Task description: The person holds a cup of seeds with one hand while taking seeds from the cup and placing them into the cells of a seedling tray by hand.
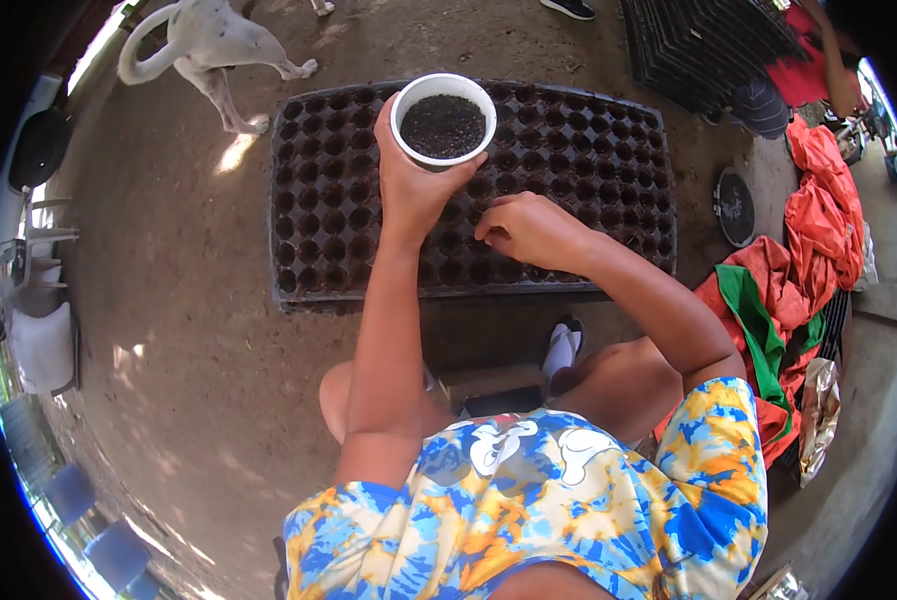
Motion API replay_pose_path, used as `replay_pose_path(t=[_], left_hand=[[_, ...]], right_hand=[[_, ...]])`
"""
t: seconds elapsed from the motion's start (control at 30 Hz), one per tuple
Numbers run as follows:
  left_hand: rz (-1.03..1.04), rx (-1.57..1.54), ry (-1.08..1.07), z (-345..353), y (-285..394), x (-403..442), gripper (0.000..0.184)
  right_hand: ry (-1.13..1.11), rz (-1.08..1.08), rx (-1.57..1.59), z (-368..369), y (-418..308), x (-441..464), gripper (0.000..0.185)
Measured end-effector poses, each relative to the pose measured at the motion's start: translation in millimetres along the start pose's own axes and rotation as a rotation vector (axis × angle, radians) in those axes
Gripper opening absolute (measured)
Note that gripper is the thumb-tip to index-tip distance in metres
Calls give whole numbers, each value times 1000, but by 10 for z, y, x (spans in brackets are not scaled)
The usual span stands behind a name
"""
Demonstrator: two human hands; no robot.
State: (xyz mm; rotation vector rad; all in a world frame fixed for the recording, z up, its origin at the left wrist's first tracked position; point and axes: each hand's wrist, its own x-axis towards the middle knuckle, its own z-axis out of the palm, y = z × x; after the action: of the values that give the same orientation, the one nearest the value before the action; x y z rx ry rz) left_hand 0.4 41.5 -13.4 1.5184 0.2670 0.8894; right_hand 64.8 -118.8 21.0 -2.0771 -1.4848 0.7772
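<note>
A white cup with small dark grains inside is gripped by my left hand above the back middle of a black seedling tray. The tray has many round cells, and brown soil shows on it. My right hand hangs over the tray's middle, to the right of and nearer than the cup, with its fingers curled together and pointing down. Whatever those fingertips hold, if anything, is too small to make out.
A white dog stands behind the tray at the left. Stacked black trays and a person in red are at the back right. Red and green sheets and a round dark lid lie at the right.
</note>
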Motion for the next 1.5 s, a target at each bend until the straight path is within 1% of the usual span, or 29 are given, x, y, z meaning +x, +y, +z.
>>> replay_pose_path(t=[0.1, 0.2, 0.37, 0.47, 0.57, 0.6, 0.67, 0.7, 0.8, 0.83, 0.87, 0.93, 1.03, 1.13, 1.23, 1.33, 1.47, 1.5], left_hand=[[-11, 7, -5, -4, 1, -8, 94], [-20, -9, 3, 3, 27, 1, 95], [-31, -22, -2, -5, 73, 8, 93], [-17, -4, -8, -31, 36, 9, 93], [-25, 12, -3, -47, 15, 8, 93], [-29, 14, 1, -48, 23, 12, 93], [-30, 24, -2, -43, 58, 16, 93], [-26, 32, -8, -37, 93, 15, 93], [-51, 36, -34, 23, 106, -12, 93], [-66, 34, -46, 52, 111, -22, 93], [-52, 65, -65, 78, 126, -34, 94], [-25, 127, -107, 134, 182, -55, 95], [-15, 156, -111, 153, 162, -75, 98], [-38, 105, -100, 132, 117, -57, 97], [-38, 64, -62, 77, -2, -20, 97], [-27, 89, 4, -32, -42, 3, 97], [-16, 48, 62, -88, -76, 30, 96], [-30, 8, 63, -87, -62, 30, 96]], right_hand=[[2, 37, 43, -71, -17, 9, 17], [79, -1, 40, -167, 54, 88, 16], [226, 64, 73, -283, 163, 336, 15], [204, 101, 9, -239, 263, 405, 15], [229, 83, 28, -441, 202, 381, 16], [260, 114, 66, -539, 137, 362, 16], [378, 142, 44, -726, -49, 336, 15], [433, 94, 7, -773, -99, 342, 14], [501, -201, -142, -809, -236, 472, 13], [447, -217, -232, -795, -316, 523, 13], [343, -154, -276, -733, -328, 596, 14], [108, 39, -411, -681, -399, 730, 16], [30, -7, -529, -657, -364, 830, 18], [32, 37, -398, -699, -313, 852, 17], [276, -64, -107, -811, -325, 676, 13], [321, 15, 176, -863, -327, 458, 11], [192, 163, 271, -553, 24, 390, 13], [167, 166, 217, -472, 80, 392, 14]])
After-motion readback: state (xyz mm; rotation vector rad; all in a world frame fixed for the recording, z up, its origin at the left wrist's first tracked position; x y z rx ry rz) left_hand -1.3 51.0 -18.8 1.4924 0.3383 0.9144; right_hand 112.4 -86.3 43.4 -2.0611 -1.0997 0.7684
